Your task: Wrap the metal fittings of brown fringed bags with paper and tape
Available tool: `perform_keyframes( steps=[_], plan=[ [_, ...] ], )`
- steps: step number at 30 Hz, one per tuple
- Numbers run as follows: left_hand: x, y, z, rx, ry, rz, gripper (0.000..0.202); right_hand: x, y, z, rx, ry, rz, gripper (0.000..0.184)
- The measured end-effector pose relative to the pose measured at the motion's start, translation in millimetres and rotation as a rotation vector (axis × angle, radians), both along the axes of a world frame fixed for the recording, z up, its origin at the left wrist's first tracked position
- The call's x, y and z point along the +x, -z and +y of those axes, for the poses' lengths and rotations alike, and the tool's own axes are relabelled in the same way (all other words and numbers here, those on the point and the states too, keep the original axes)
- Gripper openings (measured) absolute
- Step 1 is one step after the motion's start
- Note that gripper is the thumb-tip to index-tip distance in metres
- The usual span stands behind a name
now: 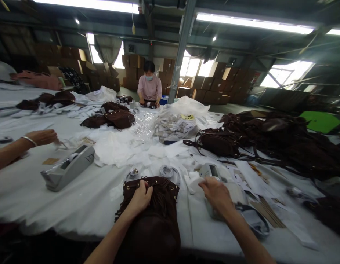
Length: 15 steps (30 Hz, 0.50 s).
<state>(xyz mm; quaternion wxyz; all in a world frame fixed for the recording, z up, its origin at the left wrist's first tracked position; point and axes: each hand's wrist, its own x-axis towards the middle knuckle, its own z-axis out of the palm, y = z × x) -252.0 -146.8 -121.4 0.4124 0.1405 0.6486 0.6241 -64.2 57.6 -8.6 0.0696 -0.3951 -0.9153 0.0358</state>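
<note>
A dark brown fringed drawstring bag [161,223] with brass eyelets lies at the table's front edge, straight before me. My left hand [141,198] rests on its upper part, fingers pinched on the fringe near the mouth. Two wrapped strap coils [170,171] stick out above the bag's top. To the right, my right hand [217,194] is raised over the cloth with thumb and fingers closed on a thin white piece [196,184], maybe paper. Just behind that hand stands a grey tape dispenser [210,170], partly hidden by it.
Another person's hand [44,137] reaches in from the left near a second tape dispenser [69,167]. A masked person [149,88] works across the table. Brown bags [282,139] pile up at right. White papers in a plastic bag [177,126] sit mid-table. Cardboard strips [267,212] lie right.
</note>
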Motion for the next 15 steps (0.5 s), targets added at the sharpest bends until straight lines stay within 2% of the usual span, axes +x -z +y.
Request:
perform_keyframes(
  steps=[1,2,4,6,7,8,10,13,15],
  plan=[
    [-3.7,-3.5,-2.7,-0.004,0.006,0.005,0.024,5.9,-7.3,-4.3,-0.119,0.049,0.164,0.016],
    [-7.9,-8.0,-5.1,-0.007,0.027,-0.007,0.021,10.8,-12.9,-11.3,-0.302,0.079,0.349,0.019],
    [-17.6,-19.5,-7.9,-0.008,0.094,-0.075,0.019,15.0,-16.6,-32.3,-0.79,0.058,0.652,0.028],
    [-28.0,-33.2,-7.7,-0.005,0.148,-0.162,0.021,9.8,-8.9,-58.6,-1.223,-0.012,0.764,0.034],
    [-33.0,-40.2,-6.6,-0.007,0.17,-0.204,0.022,3.6,-1.2,-71.5,-1.351,-0.033,0.759,0.035],
    [-37.6,-47.1,-5.2,-0.015,0.189,-0.238,0.023,-4.5,8.4,-83.1,-1.423,-0.046,0.735,0.034],
    [-44.8,-59.5,-1.9,-0.055,0.227,-0.28,0.024,-25.0,29.9,-100.8,-1.444,-0.054,0.69,0.026],
    [-48.9,-73.4,1.3,-0.128,0.264,-0.286,0.024,-57.2,57.6,-114.0,-1.36,-0.037,0.7,0.015],
    [-47.0,-79.4,0.6,-0.151,0.274,-0.266,0.023,-73.5,69.8,-117.3,-1.287,-0.016,0.762,0.015]
  ],
)
